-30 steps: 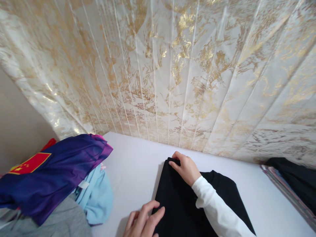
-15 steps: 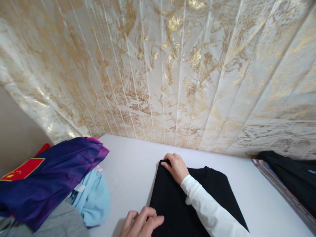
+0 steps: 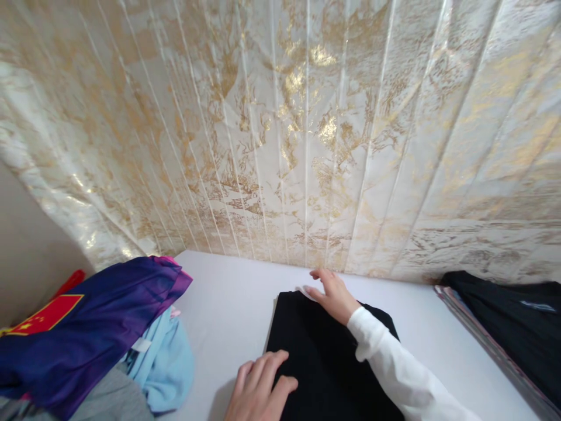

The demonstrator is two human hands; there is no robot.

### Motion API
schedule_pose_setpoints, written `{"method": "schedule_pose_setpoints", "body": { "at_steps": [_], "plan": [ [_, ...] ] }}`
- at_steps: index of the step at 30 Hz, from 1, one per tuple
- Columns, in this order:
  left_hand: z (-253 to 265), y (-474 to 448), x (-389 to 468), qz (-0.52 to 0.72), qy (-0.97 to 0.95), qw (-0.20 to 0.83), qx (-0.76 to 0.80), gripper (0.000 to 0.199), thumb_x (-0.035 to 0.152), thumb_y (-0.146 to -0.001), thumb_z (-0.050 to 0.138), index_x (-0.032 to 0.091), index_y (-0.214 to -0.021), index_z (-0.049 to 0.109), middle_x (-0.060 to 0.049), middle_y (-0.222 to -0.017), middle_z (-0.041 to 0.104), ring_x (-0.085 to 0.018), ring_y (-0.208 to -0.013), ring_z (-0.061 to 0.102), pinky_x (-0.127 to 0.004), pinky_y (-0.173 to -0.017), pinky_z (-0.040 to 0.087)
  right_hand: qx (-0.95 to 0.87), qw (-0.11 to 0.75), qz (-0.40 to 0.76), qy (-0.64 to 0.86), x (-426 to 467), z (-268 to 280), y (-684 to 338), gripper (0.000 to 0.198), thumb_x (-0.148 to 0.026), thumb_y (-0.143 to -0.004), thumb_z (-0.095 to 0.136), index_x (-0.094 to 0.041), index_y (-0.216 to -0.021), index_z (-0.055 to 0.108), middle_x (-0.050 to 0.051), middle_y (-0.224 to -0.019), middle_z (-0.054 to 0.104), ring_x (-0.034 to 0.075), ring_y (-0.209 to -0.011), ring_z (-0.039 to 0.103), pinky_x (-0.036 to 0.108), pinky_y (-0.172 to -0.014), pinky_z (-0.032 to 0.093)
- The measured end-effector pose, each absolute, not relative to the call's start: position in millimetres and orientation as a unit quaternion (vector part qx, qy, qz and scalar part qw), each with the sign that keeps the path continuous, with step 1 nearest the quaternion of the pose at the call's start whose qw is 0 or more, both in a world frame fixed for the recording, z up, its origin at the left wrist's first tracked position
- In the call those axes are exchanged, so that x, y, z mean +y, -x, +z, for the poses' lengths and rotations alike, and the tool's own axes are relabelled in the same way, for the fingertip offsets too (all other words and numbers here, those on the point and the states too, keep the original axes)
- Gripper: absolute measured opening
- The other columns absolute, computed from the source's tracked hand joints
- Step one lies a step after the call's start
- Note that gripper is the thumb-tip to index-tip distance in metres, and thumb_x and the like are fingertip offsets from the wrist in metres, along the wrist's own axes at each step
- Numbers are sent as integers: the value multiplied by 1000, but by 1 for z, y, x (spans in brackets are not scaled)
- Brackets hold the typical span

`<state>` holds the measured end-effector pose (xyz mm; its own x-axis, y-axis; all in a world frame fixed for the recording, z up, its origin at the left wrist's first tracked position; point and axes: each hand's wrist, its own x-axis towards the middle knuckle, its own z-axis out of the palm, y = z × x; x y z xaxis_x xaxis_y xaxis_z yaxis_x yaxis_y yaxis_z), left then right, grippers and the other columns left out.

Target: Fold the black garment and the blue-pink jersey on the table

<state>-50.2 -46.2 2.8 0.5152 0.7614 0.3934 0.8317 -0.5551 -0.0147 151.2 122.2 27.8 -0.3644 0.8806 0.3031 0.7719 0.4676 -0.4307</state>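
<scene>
A folded black shirt (image 3: 315, 362) lies on the white table in front of me, its lower end cut off by the bottom of the view. My left hand (image 3: 263, 386) rests at its left edge, fingers extended over the cloth and thumb apart. At the far edge of the shirt is my right hand (image 3: 335, 295), its thumb and fingers spread with no cloth visibly gripped between them. The white right sleeve crosses above the shirt and hides part of its right side.
On the left, a heap holds a purple garment (image 3: 118, 316) with a red flag patch, a light blue garment (image 3: 169, 365) and a grey one (image 3: 111, 397). A stack of folded clothes (image 3: 504, 321), black on top, lies right. A gold-patterned white curtain (image 3: 280, 146) hangs behind the table (image 3: 219, 304).
My right hand has moved right along the far edge, away from the shirt's left corner, and its fingers have spread. The left hand has shifted slightly forward and right onto the cloth.
</scene>
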Motion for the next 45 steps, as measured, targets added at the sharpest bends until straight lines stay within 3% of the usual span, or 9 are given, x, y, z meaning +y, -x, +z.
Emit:
{"method": "schedule_pose_setpoints", "body": {
  "at_steps": [3, 10, 16, 20, 25, 31, 36, 42, 45],
  "plan": [
    [13, 21, -31, -186, 900, 99, -382, 15, 20, -93, 48, 25, -98, 61, -1, -115, 63, -19, -106, 57, -28, -80, 45, -810, 249, 99, 521, 120, 35, -210, 23, -31, -82, 53, -18, -99, 58, 8, -95, 63, 24, -93, 56, 37, -86, 41],
    [7, -70, 5, -203, 954, 116, -187, 25, 30, -100, 36, 27, -101, 61, 6, -124, 58, -12, -117, 49, -22, -67, 40, -717, 174, 155, 657, 96, 12, -297, 23, -39, -82, 47, -21, -89, 60, 5, -76, 66, 22, -73, 62, 33, -69, 42],
    [-27, -91, 15, -235, 933, 208, -178, 26, 26, -101, 34, 23, -112, 57, 3, -131, 54, -12, -121, 46, -23, -79, 41, -721, 187, 223, 629, 92, 3, -297, 24, -38, -78, 51, -24, -97, 57, -2, -67, 60, 19, -65, 58, 30, -64, 39],
    [-31, -87, 14, -234, 937, 183, -186, 28, 26, -101, 31, 22, -113, 56, 3, -130, 56, -12, -121, 46, -24, -86, 40, -724, 221, 302, 579, 98, 6, -302, 23, -39, -74, 55, -23, -90, 57, -5, -61, 51, 15, -60, 51, 28, -60, 38],
    [-27, -88, 12, -223, 942, 166, -187, 28, 27, -101, 32, 23, -113, 56, 2, -130, 55, -12, -122, 46, -25, -87, 41, -684, 247, 432, 534, 95, 27, -306, 26, -44, -72, 58, -23, -74, 45, -5, -62, 50, 11, -55, 47, 21, -48, 33],
    [-31, -88, 12, -230, 940, 174, -183, 27, 27, -101, 33, 24, -113, 56, 3, -130, 55, -13, -121, 47, -26, -88, 41, -656, 229, 455, 557, 89, 29, -296, 39, -49, -65, 63, -23, -92, 50, -8, -55, 44, 10, -50, 44, 19, -40, 32],
    [-25, -87, 11, -236, 938, 179, -178, 28, 28, -101, 31, 25, -114, 56, 4, -131, 54, -11, -121, 47, -26, -87, 41, -642, 217, 509, 530, 94, 24, -294, 39, -56, -69, 56, -20, -83, 52, -6, -54, 49, 10, -46, 48, 20, -40, 36],
    [-23, -86, 10, -226, 943, 184, -162, 28, 28, -101, 31, 27, -111, 57, 7, -130, 55, -10, -120, 47, -26, -87, 40, -626, 206, 404, 634, 101, 2, -301, 18, -33, -74, 55, -23, -82, 43, -8, -44, 50, 10, -35, 45, 19, -33, 26],
    [-27, -86, 11, -218, 946, 180, -161, 27, 29, -101, 32, 27, -114, 55, 7, -132, 53, -11, -121, 46, -26, -88, 40, -651, 225, 345, 637, 100, -3, -301, 16, -25, -75, 54, -24, -83, 41, -8, -48, 55, 10, -39, 48, 19, -38, 29]
  ]
}}
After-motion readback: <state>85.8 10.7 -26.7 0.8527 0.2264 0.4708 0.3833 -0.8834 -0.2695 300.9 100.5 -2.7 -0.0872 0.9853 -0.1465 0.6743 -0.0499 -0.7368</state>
